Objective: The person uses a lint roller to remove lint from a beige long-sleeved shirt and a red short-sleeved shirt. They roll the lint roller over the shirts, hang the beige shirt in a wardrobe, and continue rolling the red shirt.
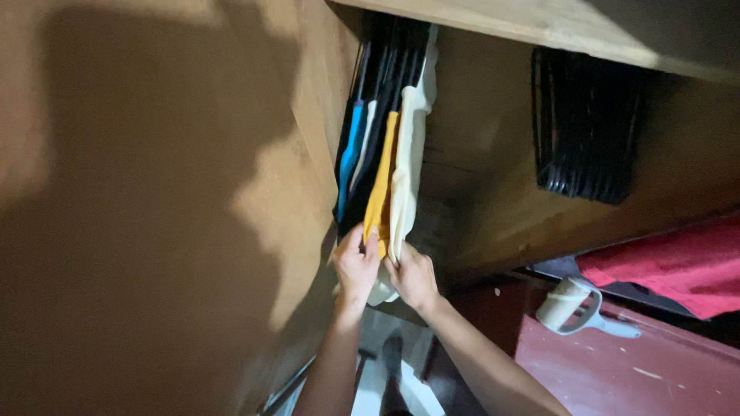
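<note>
Left hand (356, 266): fingers pinched on hem of yellow hanging cloth garment (381, 189) | right hand (412, 276): fingers closed on cream hanging cloth garment (406, 166) just beside | both hang on black hangers in wooden wardrobe (493, 192) | spare black plastic hangers (586, 127) well apart, right.

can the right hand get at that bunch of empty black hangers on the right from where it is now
Probably yes. The right hand is at the cream garment, and open wardrobe space lies between it and the black hangers, with nothing hanging in between. It would have to let go and reach up and across.
</note>
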